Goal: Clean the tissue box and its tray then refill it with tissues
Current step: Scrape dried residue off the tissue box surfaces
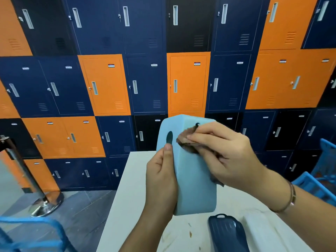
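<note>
As the left grip (161,179) clasps the tissue box (195,182), the right grip (223,153) holds cloth (184,142) against it.

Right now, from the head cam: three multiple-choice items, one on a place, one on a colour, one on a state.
1. Where is the dark tray?
A. On the white table, near its close edge
B. On the floor by the post
C. In a locker

2. What colour is the tissue box?
A. Orange
B. White
C. Light blue

3. What is the right hand doing?
A. Hanging idle
B. Holding a brown cloth against the tissue box
C. Pulling a locker handle

Answers:
1 A: the tray lies on the table below the raised tissue box.
2 C: the tissue box gripped by the left hand is light blue.
3 B: its fingers hold the cloth to the tissue box's side.
</note>
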A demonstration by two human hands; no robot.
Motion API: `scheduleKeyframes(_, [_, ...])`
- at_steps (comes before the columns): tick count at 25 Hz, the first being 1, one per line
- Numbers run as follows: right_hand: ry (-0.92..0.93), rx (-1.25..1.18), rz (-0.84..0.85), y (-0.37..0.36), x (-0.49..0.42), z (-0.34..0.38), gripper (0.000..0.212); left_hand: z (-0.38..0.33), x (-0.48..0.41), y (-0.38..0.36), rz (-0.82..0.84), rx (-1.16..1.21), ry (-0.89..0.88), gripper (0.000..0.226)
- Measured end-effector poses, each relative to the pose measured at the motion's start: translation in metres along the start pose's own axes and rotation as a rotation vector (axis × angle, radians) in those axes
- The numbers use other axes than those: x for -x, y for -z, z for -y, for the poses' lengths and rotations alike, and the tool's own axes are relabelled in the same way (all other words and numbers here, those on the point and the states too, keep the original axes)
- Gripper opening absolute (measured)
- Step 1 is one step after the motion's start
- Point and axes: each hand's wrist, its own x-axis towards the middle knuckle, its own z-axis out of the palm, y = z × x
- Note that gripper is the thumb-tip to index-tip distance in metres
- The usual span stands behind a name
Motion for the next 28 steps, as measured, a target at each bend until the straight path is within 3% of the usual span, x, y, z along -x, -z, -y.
scheduleKeyframes(3, [-0.16,0.027,-0.185,0.001,-0.004,-0.006,0.026,-0.003,-0.005,-0.005,-0.012,-0.035,-0.025,0.054])
scheduleKeyframes(4, [-0.159,0.018,-0.177,0.0,0.003,-0.002,0.027,-0.004,-0.007,-0.007,-0.025,-0.032,-0.034,0.053])
scheduleKeyframes(7, [0.04,-0.003,0.066,-0.015,0.037,0.025,0.019,-0.011,-0.017,-0.005,-0.023,0.067,-0.052,0.048])
scheduleKeyframes(9, [0.058,0.0,0.106,-0.012,0.028,0.024,0.016,-0.013,-0.016,-0.006,-0.046,0.082,-0.037,0.048])
scheduleKeyframes(12, [-0.136,0.098,-0.06,-0.007,-0.027,0.008,0.008,-0.01,-0.006,-0.016,-0.088,0.085,-0.002,0.049])
scheduleKeyframes(15, [-0.277,0.066,-0.12,-0.02,-0.036,0.013,0.008,-0.013,-0.011,-0.016,-0.149,0.069,-0.013,0.049])
scheduleKeyframes(20, [-0.279,-0.057,-0.048,-0.053,0.029,0.063,0.012,-0.022,-0.033,0.0,-0.236,0.103,-0.098,0.046])
scheduleKeyframes(25, [-0.361,-0.074,-0.299,-0.049,-0.027,0.041,0.01,-0.005,-0.008,-0.018,-0.294,-0.041,-0.191,0.05])
scheduleKeyframes(28, [-0.437,-0.154,-0.345,-0.064,-0.004,0.053,0.011,-0.013,-0.025,-0.008,-0.344,-0.104,-0.253,0.049])
